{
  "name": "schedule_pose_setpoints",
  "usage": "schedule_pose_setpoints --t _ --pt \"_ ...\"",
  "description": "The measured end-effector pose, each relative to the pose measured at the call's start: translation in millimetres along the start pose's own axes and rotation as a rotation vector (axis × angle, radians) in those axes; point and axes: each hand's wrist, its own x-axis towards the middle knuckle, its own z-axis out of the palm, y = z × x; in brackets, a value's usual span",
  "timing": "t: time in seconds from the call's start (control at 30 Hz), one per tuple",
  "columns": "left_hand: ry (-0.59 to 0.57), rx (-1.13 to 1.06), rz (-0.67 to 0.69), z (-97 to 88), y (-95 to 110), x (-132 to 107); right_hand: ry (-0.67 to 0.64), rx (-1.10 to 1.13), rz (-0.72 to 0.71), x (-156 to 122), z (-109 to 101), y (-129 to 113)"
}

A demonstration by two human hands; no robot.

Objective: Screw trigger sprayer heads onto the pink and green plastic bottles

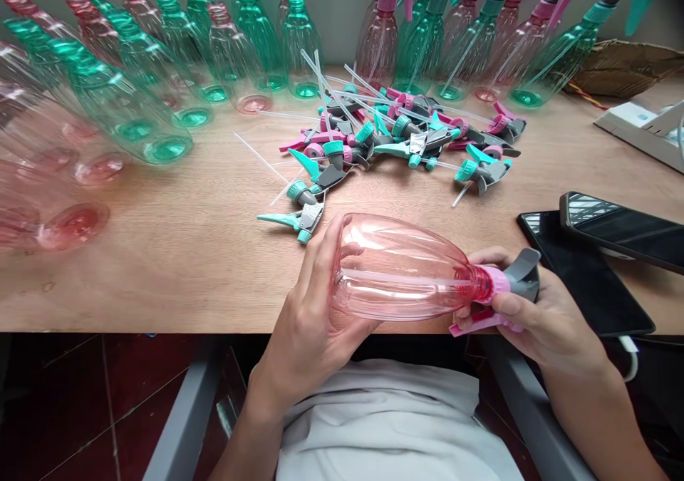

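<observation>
A clear pink spray bottle (400,260) lies sideways in my two hands, just above the table's front edge. My left hand (315,310) is wrapped around its base end. At the neck, my right hand (526,317) grips the pink collar of the trigger spray head (499,285), whose body is grey and whose pink trigger points down toward me. A straight dip tube runs inside the bottle. Beyond it lies a heap of loose spray heads (385,128) in teal, pink and grey with thin clear tubes. The nearest teal spray head (304,207) rests close to my left fingers.
Several open green and pink bottles (139,60) stand at the left and back left. Bottles with spray heads fitted (475,46) stand at the back right. Two phones (582,267) overlap at the right, one on a cable. Behind them is a white power strip (646,128).
</observation>
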Motion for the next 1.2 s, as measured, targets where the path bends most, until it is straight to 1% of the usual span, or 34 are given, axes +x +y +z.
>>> schedule_pose_setpoints --t 0.13,0.4,0.53,0.57,0.7,0.83,0.93,1.03,1.2 --pt "0.005 0.009 0.017 -0.1 -1 0 0.011 -0.005 0.011 0 0 0" --pt "0.006 0.014 0.008 -1.6 -1 -1 -0.031 -0.028 0.002 1 -5 2" --pt "0.034 -0.025 -0.024 -2.0 -1 -1 -0.116 -0.024 -0.04 5 -11 7" --pt "0.037 -0.033 -0.027 -2.0 -1 -1 -0.119 -0.024 -0.046 5 -12 7" --pt "0.023 -0.044 -0.043 -2.0 -1 -2 -0.035 -0.027 -0.042 3 -7 6" --pt "0.025 -0.039 -0.042 -1.3 0 -2 -0.055 -0.047 -0.026 1 -5 5" --pt "0.012 -0.07 -0.039 -0.8 0 -2 -0.037 -0.076 -0.048 2 -5 6" --pt "0.001 -0.095 -0.062 -0.7 0 -2 -0.021 -0.062 -0.04 3 -4 6" --pt "-0.001 -0.027 -0.055 -1.5 0 -2 -0.006 -0.044 -0.029 2 -1 5"
